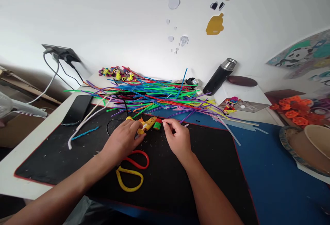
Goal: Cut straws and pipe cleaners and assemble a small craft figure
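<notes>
My left hand (126, 134) is closed round a yellow glue gun (147, 124) lying low over the black mat, its nozzle pointing right. Just beyond the nozzle is a small red and green piece (157, 124) that looks wound from pipe cleaners. My right hand (177, 135) is pinched at the right side of this piece, fingertips at its red part; whether they hold it or a tiny bit beside it is hard to make out. Below my left hand lie scissors with one red handle (140, 159) and one yellow handle (129, 180), their blades partly hidden by my wrist.
A wide heap of coloured pipe cleaners (154, 94) spans the back. A phone (77, 109) and a twisted blue strand (85, 133) lie left. A black flask (219, 76) leans at back right. Small figures (117, 74) sit by the wall; another figure (230, 105) stands right. Clear sticks (233, 134) lie nearby.
</notes>
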Tool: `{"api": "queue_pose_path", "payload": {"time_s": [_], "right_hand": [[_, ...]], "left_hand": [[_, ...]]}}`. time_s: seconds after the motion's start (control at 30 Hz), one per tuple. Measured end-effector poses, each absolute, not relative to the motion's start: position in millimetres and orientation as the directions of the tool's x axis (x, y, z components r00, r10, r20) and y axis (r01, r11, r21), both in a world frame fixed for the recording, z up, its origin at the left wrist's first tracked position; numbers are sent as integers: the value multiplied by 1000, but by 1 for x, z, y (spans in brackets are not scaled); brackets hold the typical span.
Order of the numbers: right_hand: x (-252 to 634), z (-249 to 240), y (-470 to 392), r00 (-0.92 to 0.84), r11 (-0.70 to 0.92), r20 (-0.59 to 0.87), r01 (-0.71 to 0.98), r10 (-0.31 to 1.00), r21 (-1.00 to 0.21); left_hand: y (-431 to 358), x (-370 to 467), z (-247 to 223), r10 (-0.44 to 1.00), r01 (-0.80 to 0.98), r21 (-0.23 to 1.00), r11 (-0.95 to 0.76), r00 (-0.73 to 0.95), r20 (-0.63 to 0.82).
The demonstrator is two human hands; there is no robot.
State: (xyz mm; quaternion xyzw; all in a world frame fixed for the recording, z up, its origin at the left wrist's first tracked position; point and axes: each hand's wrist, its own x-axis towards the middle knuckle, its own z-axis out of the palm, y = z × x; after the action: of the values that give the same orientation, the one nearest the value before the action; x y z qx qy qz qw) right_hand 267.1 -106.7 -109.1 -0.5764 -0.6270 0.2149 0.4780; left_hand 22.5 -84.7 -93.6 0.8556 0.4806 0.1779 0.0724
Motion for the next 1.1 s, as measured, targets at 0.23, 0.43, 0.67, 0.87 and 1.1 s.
{"api": "queue_pose_path", "payload": {"time_s": [0.23, 0.43, 0.67, 0.87, 1.1], "right_hand": [[267, -110, -106, 100, 232, 329, 523, 939, -820], [266, -110, -107, 79, 246, 336, 530, 939, -812], [264, -115, -107, 55, 253, 334, 541, 941, -802], [265, -117, -107, 38, 234, 305, 551, 952, -801], [262, -118, -107, 7, 243, 299, 563, 954, -790]], "left_hand": [[-89, 13, -98, 858, 785, 348, -513, 486, 169], [-82, -21, -85, 871, 831, 263, -491, 462, 165], [-67, -42, -76, 917, 878, 283, -387, 333, 220], [-54, -50, -82, 926, 889, 263, -375, 344, 159], [-23, -48, -72, 847, 857, 68, -511, 488, 209]]}}
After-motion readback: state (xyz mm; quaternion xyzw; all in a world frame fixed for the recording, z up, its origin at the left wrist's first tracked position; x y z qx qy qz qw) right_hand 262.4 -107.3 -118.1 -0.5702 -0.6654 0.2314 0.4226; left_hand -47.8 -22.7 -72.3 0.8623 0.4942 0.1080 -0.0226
